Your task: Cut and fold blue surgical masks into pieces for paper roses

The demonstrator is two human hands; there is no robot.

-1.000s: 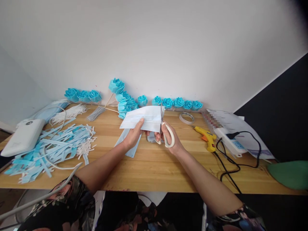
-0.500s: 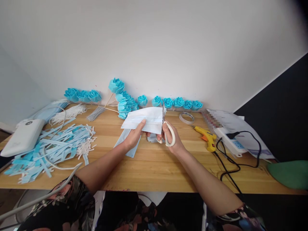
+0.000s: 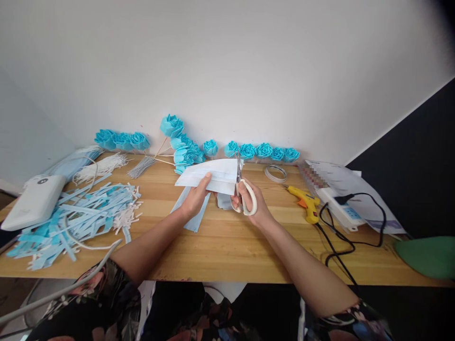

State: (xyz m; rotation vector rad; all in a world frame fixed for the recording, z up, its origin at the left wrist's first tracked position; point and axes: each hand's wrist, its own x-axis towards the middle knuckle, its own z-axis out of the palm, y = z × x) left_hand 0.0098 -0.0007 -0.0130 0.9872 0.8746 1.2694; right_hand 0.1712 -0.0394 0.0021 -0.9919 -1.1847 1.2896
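Note:
My left hand (image 3: 195, 200) pinches the lower edge of a pale blue face mask (image 3: 209, 174), held flat above the wooden table (image 3: 227, 241). My right hand (image 3: 254, 206) grips white-handled scissors (image 3: 242, 192); their blades point up and stand in the mask's right end. Another light blue mask piece (image 3: 199, 215) lies on the table under my hands.
A heap of blue and white cut strips (image 3: 78, 213) and a white box (image 3: 33, 201) lie left. Blue fabric roses (image 3: 261, 151) line the wall. A tape ring (image 3: 275, 174), yellow glue gun (image 3: 305, 201), black cable (image 3: 341, 237) and papers (image 3: 341, 184) sit right.
The mask has tilted and shifted slightly left and down in my left hand. The scissors stay at its right end, blades a little lower than before.

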